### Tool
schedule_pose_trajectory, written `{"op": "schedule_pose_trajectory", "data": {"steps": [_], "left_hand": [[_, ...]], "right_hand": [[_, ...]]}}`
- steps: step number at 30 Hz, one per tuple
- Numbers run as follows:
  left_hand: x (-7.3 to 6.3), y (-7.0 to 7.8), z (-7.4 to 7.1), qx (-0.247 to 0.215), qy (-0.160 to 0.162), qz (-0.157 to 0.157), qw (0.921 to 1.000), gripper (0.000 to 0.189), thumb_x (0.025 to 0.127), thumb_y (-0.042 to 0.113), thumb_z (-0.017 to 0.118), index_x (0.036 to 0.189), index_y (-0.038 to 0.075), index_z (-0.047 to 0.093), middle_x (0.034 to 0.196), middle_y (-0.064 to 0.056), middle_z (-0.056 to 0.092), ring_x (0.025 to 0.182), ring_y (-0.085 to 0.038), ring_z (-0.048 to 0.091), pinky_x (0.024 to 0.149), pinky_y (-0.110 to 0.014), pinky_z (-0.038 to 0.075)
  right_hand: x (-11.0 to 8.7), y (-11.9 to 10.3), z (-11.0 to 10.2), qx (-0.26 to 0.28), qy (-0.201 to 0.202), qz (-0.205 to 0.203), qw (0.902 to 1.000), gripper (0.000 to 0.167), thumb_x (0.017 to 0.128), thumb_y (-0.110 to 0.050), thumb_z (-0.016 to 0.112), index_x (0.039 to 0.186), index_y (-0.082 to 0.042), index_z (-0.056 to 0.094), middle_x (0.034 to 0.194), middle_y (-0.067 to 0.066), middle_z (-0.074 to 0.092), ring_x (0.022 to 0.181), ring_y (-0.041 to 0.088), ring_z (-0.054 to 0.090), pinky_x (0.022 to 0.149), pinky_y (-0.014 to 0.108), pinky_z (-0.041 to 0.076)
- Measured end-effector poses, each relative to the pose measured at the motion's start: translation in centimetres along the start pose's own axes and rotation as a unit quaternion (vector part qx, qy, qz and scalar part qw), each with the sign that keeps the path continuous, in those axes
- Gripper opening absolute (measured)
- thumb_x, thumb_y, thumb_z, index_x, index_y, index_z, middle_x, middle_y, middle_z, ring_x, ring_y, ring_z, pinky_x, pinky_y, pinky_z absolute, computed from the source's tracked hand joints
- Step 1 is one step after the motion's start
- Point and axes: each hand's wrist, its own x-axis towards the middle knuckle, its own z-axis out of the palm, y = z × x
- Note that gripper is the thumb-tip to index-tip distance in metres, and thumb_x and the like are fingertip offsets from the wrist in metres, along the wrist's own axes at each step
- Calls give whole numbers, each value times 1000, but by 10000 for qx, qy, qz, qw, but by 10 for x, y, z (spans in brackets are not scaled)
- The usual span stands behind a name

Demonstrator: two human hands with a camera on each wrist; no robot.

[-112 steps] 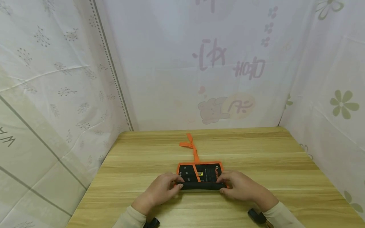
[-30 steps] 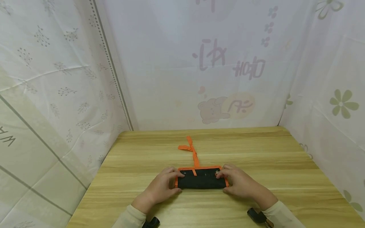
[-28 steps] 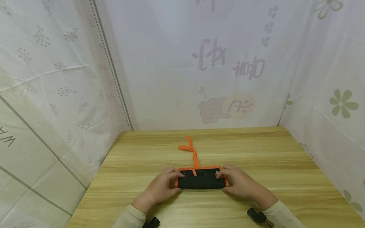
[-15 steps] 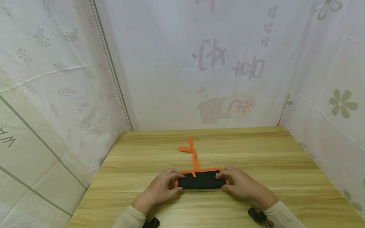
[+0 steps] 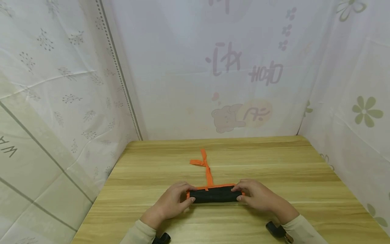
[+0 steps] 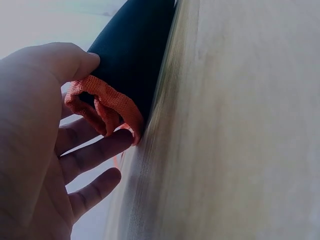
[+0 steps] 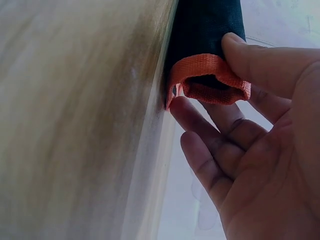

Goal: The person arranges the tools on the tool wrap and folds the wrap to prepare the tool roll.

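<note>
A black fabric tool roll with orange edging point(image 5: 215, 195) lies mostly rolled up on the table, across the space between both hands. From its far edge an orange tie strap point(image 5: 208, 174) stretches away over the wood, its ends spread apart. The left hand point(image 5: 173, 200) grips the left end, thumb on the near side and fingers over the top. At the right end, the right hand point(image 5: 259, 196) holds it the same way. Both wrist views show the orange-trimmed layers curled at the ends: the left end point(image 6: 112, 100) and the right end point(image 7: 205, 65). What lies inside is hidden.
The wood-grain table point(image 5: 274, 162) runs back to a pale printed curtain point(image 5: 182, 101). More curtain hangs along the left and right sides. Black wrist devices point(image 5: 275, 230) sit under the sleeves near the front.
The printed flat part of the tool roll has been rolled up away from the person, leaving a thicker black roll. Its far edge and orange strap have slid nearer. Both hands stay at the ends.
</note>
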Motion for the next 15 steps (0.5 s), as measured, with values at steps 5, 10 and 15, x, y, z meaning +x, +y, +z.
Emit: {"op": "schedule_pose_trajectory", "data": {"steps": [5, 10, 15], "left_hand": [[-1, -1, 1, -48, -7, -159, 9999, 27, 106, 41, 64, 126, 25, 71, 119, 14, 67, 107, -6, 62, 94, -40, 54], [-1, -2, 2, -77, -6, -382, 9992, 19, 107, 44, 60, 120, 32, 68, 108, 16, 63, 90, -6, 56, 82, -34, 52], [0, -1, 2, -104, 55, -394, 9992, 10, 106, 40, 63, 113, 34, 68, 100, 17, 60, 82, -7, 53, 76, -29, 48]], "right_hand": [[0, 1, 0, 68, -62, 24, 10000, 24, 102, -37, 70, 126, -33, 70, 106, -20, 61, 87, 4, 59, 77, 30, 53], [0, 1, 0, 150, -126, 123, 9997, 22, 104, -39, 67, 124, -32, 72, 106, -20, 62, 89, 4, 59, 76, 30, 52], [1, 1, 0, 286, -183, 200, 9992, 20, 106, -38, 64, 123, -31, 72, 106, -19, 63, 89, 4, 61, 79, 31, 54]]}}
